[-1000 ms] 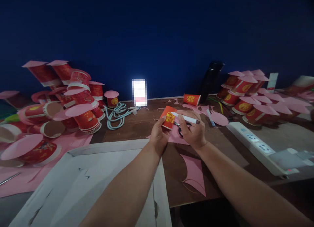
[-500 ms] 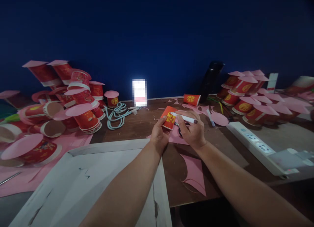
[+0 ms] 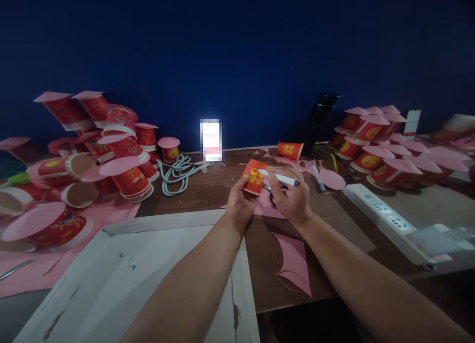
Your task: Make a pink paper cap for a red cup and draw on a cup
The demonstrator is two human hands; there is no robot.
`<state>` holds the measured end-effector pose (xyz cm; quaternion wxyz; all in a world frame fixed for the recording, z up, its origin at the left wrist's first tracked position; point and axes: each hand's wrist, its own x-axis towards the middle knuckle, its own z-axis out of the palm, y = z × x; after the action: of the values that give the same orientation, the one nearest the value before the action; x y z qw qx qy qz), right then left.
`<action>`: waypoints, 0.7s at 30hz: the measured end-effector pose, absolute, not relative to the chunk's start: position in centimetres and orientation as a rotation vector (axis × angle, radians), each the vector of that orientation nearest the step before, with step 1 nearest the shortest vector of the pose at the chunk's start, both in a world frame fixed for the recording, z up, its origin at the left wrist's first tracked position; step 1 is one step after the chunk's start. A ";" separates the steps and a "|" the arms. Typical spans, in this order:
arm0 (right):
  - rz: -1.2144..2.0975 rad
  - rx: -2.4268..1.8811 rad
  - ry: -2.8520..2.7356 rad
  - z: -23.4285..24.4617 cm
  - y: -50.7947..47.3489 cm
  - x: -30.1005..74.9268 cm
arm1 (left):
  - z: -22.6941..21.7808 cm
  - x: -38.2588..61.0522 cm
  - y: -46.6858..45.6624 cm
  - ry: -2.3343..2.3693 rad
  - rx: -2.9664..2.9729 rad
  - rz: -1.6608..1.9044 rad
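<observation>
My left hand (image 3: 240,204) grips a red paper cup (image 3: 254,177) with gold print, held upside down over the brown table (image 3: 208,192). My right hand (image 3: 291,197) is closed on a white marker (image 3: 280,178) whose tip touches the cup's side. Beneath both hands lies a sheet of pink paper (image 3: 267,208), and a dark pair of scissors (image 3: 273,199) peeks out under my right hand.
Piles of red cups with pink paper lids stand at the left (image 3: 118,150) and right (image 3: 371,135). A lone cup (image 3: 290,150) lies on its side behind. A coiled cable (image 3: 178,172), a white power strip (image 3: 389,219), a white board (image 3: 148,278), a pink offcut (image 3: 293,264) and a dark bottle (image 3: 319,116) are around.
The cup has turned slightly in my left hand and the marker tip has shifted a little along it. Everything else stays where it was.
</observation>
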<state>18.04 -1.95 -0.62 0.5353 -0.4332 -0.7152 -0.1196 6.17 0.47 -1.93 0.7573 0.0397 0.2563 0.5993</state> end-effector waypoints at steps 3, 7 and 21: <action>-0.291 -1.026 -1.708 -0.6 -1.9 18.1 | -1.9 6.1 0.5 0.562 0.090 1.301; -0.290 -1.045 -1.709 -0.6 -1.9 18.1 | -1.9 6.0 0.5 0.568 0.105 1.305; -0.301 -1.075 -1.674 -0.2 -2.0 18.1 | -1.8 6.0 0.5 0.573 0.101 1.311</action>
<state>18.11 -1.98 -0.17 0.5353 -0.4514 -0.7026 -0.1264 5.96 0.47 -1.83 0.7536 0.0463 0.2624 0.6009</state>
